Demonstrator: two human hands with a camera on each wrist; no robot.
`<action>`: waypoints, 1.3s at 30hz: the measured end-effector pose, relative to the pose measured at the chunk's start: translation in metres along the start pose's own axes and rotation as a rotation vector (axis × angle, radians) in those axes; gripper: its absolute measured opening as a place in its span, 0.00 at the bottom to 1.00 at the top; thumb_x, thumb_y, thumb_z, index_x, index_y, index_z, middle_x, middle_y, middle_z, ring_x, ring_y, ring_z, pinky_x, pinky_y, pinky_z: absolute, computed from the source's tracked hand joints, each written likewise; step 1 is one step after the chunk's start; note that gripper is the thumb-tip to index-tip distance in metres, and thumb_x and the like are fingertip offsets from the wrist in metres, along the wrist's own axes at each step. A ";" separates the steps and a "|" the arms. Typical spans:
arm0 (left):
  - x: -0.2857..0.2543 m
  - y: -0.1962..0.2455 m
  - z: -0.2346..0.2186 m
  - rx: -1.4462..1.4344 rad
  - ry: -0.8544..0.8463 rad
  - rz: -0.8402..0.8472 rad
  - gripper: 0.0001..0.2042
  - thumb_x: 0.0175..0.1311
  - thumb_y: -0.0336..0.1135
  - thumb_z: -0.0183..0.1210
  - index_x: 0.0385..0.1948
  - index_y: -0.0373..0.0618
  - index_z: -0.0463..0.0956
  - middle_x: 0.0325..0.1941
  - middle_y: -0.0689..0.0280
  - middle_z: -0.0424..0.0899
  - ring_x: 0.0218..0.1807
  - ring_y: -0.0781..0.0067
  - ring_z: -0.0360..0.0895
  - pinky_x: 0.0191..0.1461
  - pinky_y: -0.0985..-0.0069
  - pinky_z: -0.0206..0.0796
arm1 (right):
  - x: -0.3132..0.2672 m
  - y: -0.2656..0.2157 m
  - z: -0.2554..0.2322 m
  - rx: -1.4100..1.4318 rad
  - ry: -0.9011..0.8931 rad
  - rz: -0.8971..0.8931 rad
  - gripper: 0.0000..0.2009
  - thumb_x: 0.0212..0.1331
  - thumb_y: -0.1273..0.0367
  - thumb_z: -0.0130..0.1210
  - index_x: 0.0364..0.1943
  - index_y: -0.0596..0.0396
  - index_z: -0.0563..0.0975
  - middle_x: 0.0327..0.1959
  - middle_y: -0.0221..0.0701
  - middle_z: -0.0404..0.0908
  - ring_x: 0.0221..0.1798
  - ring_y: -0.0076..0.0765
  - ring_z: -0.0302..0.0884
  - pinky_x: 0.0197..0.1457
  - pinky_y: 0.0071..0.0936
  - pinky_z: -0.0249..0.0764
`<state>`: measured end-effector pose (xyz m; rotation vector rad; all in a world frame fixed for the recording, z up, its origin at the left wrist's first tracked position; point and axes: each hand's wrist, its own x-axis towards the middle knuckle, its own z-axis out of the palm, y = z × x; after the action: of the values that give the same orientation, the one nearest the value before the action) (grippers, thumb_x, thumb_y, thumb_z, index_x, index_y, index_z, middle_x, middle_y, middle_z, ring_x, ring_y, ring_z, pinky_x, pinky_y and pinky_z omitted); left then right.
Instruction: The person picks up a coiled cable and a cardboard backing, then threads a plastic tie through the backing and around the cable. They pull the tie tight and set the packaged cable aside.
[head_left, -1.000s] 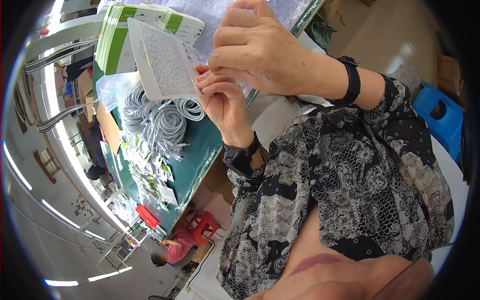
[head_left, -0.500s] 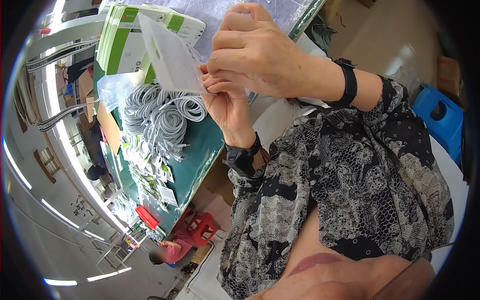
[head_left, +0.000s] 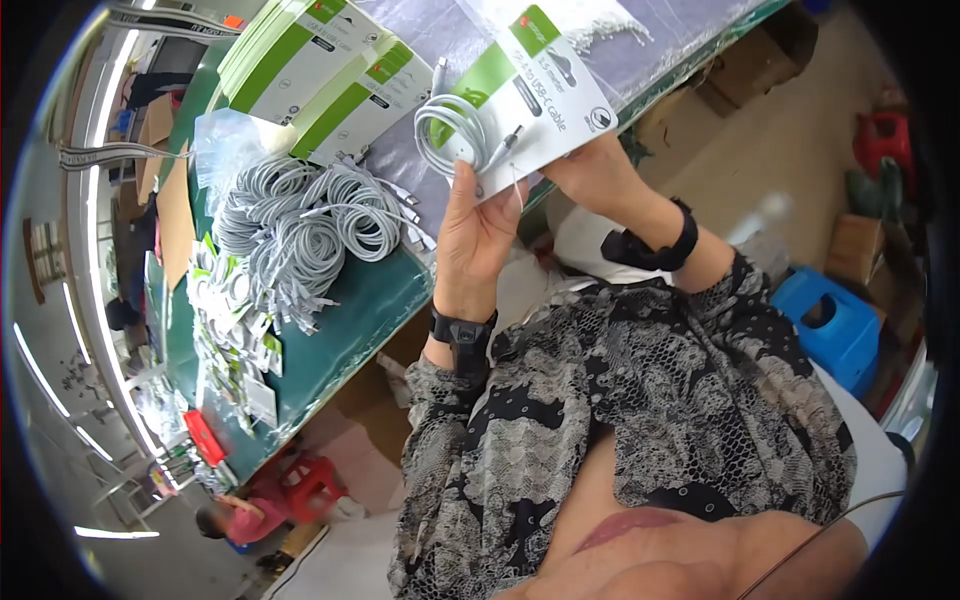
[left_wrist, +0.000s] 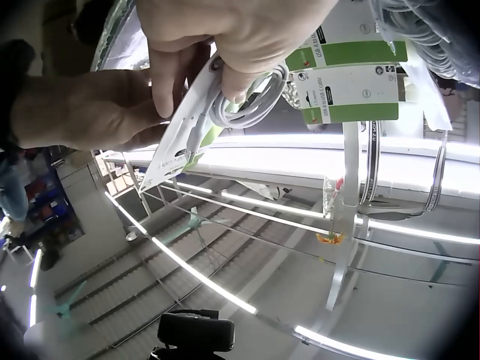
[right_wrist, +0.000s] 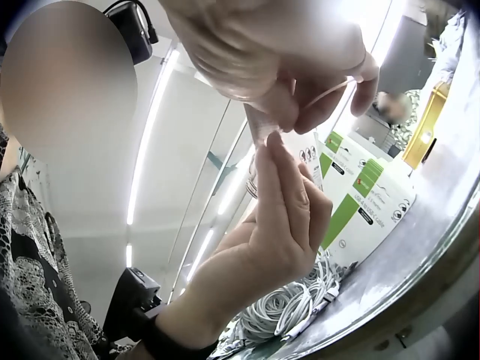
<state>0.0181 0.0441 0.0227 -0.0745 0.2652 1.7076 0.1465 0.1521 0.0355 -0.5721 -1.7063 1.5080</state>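
A white and green card faces up in the head view, a grey cable coil lying on its front. My left hand pinches the card's lower edge, thumb against the coil. Behind the lower right edge, my right hand grips the card, fingers mostly hidden. In the left wrist view, the left thumb presses beside the coil, with the card seen nearly edge-on. A thin white strand runs by the fingers of my right hand in the right wrist view; my left hand is below.
Stacked cards stand on the table, near a plastic bag and a heap of grey cables. Smaller tagged pieces lie farther left. A blue stool stands at right; another person sits at lower left.
The card has turned from its printed back to its front, bringing the coil into view. My right hand has moved from over the card to its lower right edge. The head view has shifted.
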 end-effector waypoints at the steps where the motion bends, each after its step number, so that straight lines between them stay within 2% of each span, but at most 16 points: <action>1: 0.000 0.000 0.002 0.050 -0.005 0.004 0.16 0.68 0.36 0.50 0.55 0.42 0.66 0.56 0.57 0.74 0.56 0.58 0.74 0.55 0.63 0.74 | -0.001 -0.001 -0.002 -0.043 -0.012 -0.003 0.14 0.53 0.78 0.55 0.46 0.58 0.76 0.43 0.36 0.80 0.48 0.31 0.77 0.49 0.28 0.71; 2: -0.001 -0.001 0.004 0.031 -0.020 0.018 0.16 0.68 0.36 0.50 0.55 0.42 0.66 0.56 0.57 0.74 0.56 0.58 0.74 0.55 0.63 0.74 | -0.001 0.001 -0.004 -0.061 -0.032 -0.010 0.14 0.53 0.78 0.55 0.46 0.58 0.76 0.43 0.36 0.80 0.48 0.31 0.77 0.49 0.28 0.71; 4: -0.002 -0.002 0.014 0.240 0.100 0.124 0.16 0.68 0.34 0.50 0.55 0.41 0.66 0.56 0.58 0.74 0.55 0.59 0.74 0.54 0.62 0.75 | -0.003 0.011 -0.006 0.134 -0.050 0.009 0.14 0.55 0.77 0.54 0.47 0.60 0.75 0.44 0.34 0.79 0.48 0.29 0.75 0.49 0.26 0.71; 5: -0.001 -0.003 0.018 0.277 0.131 0.169 0.16 0.68 0.33 0.51 0.54 0.40 0.65 0.55 0.58 0.74 0.54 0.60 0.76 0.54 0.61 0.75 | -0.003 0.018 -0.012 0.103 -0.102 0.020 0.14 0.57 0.77 0.53 0.49 0.62 0.73 0.45 0.33 0.77 0.49 0.27 0.73 0.51 0.24 0.70; 8: 0.004 0.000 0.012 0.374 0.100 0.286 0.15 0.67 0.31 0.51 0.54 0.38 0.65 0.54 0.58 0.74 0.52 0.60 0.77 0.55 0.60 0.74 | -0.003 0.033 -0.027 0.167 -0.108 0.141 0.15 0.60 0.77 0.50 0.52 0.62 0.71 0.49 0.30 0.76 0.49 0.22 0.72 0.52 0.22 0.68; 10: 0.007 0.000 0.014 0.484 0.106 0.361 0.15 0.67 0.30 0.51 0.53 0.38 0.65 0.53 0.57 0.75 0.51 0.60 0.77 0.54 0.60 0.75 | 0.002 0.013 -0.035 0.058 -0.088 0.174 0.16 0.61 0.77 0.47 0.53 0.61 0.70 0.50 0.31 0.76 0.51 0.23 0.72 0.54 0.22 0.68; 12: 0.006 0.000 0.017 0.597 0.115 0.429 0.15 0.66 0.29 0.51 0.52 0.37 0.65 0.52 0.57 0.75 0.50 0.61 0.78 0.54 0.60 0.75 | 0.013 -0.005 -0.044 0.810 -0.127 0.251 0.17 0.60 0.75 0.46 0.54 0.61 0.70 0.48 0.31 0.77 0.51 0.24 0.73 0.55 0.23 0.68; 14: 0.003 0.003 0.016 0.743 0.136 0.413 0.15 0.65 0.28 0.51 0.52 0.36 0.65 0.50 0.57 0.76 0.49 0.61 0.78 0.52 0.61 0.76 | 0.015 0.012 -0.050 0.727 -0.132 0.278 0.16 0.64 0.72 0.46 0.55 0.60 0.69 0.47 0.31 0.78 0.48 0.24 0.75 0.53 0.22 0.70; 16: 0.002 0.005 0.013 0.708 0.105 0.357 0.15 0.65 0.28 0.52 0.52 0.36 0.65 0.50 0.57 0.76 0.48 0.61 0.79 0.52 0.62 0.76 | 0.013 0.025 -0.042 0.243 -0.072 0.249 0.15 0.66 0.70 0.46 0.55 0.59 0.68 0.47 0.31 0.78 0.47 0.23 0.76 0.51 0.20 0.71; 17: 0.002 0.006 0.012 0.676 0.075 0.310 0.16 0.65 0.29 0.53 0.52 0.36 0.65 0.49 0.56 0.77 0.47 0.62 0.79 0.51 0.63 0.76 | 0.010 0.026 -0.032 0.418 0.013 0.234 0.13 0.67 0.67 0.48 0.52 0.57 0.69 0.42 0.27 0.79 0.43 0.20 0.76 0.46 0.18 0.72; 21: -0.003 0.007 0.010 0.533 0.087 0.303 0.15 0.64 0.28 0.54 0.51 0.36 0.67 0.49 0.56 0.78 0.48 0.64 0.79 0.51 0.64 0.77 | 0.000 0.026 -0.009 0.704 0.081 0.246 0.11 0.67 0.68 0.46 0.50 0.56 0.70 0.40 0.27 0.79 0.40 0.18 0.76 0.42 0.17 0.72; 27: -0.001 0.006 -0.007 0.495 0.201 0.353 0.13 0.64 0.29 0.54 0.49 0.36 0.70 0.48 0.57 0.79 0.47 0.64 0.80 0.50 0.65 0.78 | -0.006 0.033 0.000 0.685 0.056 0.263 0.09 0.68 0.68 0.46 0.47 0.56 0.70 0.40 0.26 0.77 0.36 0.16 0.74 0.38 0.17 0.72; 30: 0.004 0.003 -0.007 0.476 0.169 0.408 0.12 0.64 0.29 0.54 0.47 0.37 0.71 0.47 0.58 0.79 0.47 0.65 0.80 0.50 0.66 0.77 | -0.007 0.024 0.007 0.639 0.151 0.232 0.09 0.68 0.68 0.45 0.47 0.55 0.68 0.41 0.26 0.75 0.36 0.14 0.72 0.37 0.16 0.72; 32: 0.005 0.000 -0.007 0.462 0.177 0.408 0.11 0.64 0.28 0.55 0.47 0.39 0.71 0.48 0.59 0.79 0.47 0.68 0.79 0.51 0.67 0.76 | -0.008 0.030 0.002 0.418 0.096 0.149 0.10 0.69 0.67 0.44 0.49 0.55 0.67 0.42 0.27 0.75 0.38 0.18 0.75 0.37 0.20 0.75; 36: 0.010 -0.009 -0.008 0.416 0.202 0.418 0.11 0.64 0.27 0.54 0.47 0.40 0.71 0.48 0.60 0.78 0.49 0.69 0.78 0.53 0.68 0.74 | -0.010 0.029 0.004 0.416 0.124 0.134 0.10 0.69 0.66 0.45 0.46 0.56 0.67 0.39 0.24 0.73 0.37 0.14 0.69 0.39 0.16 0.72; 39: 0.012 -0.011 -0.010 0.438 0.202 0.430 0.12 0.64 0.30 0.56 0.48 0.40 0.71 0.46 0.63 0.79 0.48 0.70 0.78 0.54 0.70 0.73 | -0.011 0.037 -0.003 0.249 0.080 0.163 0.14 0.68 0.62 0.46 0.48 0.58 0.67 0.43 0.29 0.71 0.41 0.17 0.68 0.41 0.19 0.71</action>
<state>0.0256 0.0551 0.0093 0.1449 0.8494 2.0283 0.1491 0.1530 -0.0030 -0.6412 -1.4120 1.7572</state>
